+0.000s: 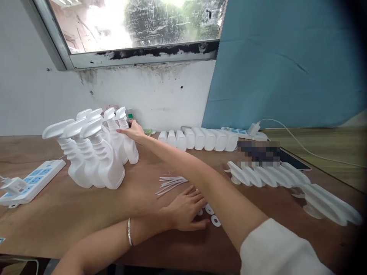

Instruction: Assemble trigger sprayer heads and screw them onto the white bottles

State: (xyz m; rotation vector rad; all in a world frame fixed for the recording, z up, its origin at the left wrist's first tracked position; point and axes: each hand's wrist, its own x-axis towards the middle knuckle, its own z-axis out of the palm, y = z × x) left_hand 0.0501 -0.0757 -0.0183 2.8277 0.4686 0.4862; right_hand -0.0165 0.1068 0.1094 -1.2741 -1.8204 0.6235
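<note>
My right hand [132, 131] reaches across to the left, at the neck of a white spray bottle [131, 151]. Its thumb lies across the front of the neck; the other fingers are mostly hidden behind. That bottle stands at the right end of a group of white spray bottles [110, 168] with trigger heads. Palm down on the table, my left hand [185, 208] has its fingers spread, beside and partly over several white ring washers [215, 220]. Just beyond its fingertips lie thin white tubes [170, 184], partly hidden by my right forearm.
White bottles [200, 139] line the wall at the back. White trigger heads [258, 175] lie in a row on the right, near a dark tablet-like device [295, 160]. Power strips stand at left [37, 179] and back right [259, 135]. A brown table [137, 214] carries everything.
</note>
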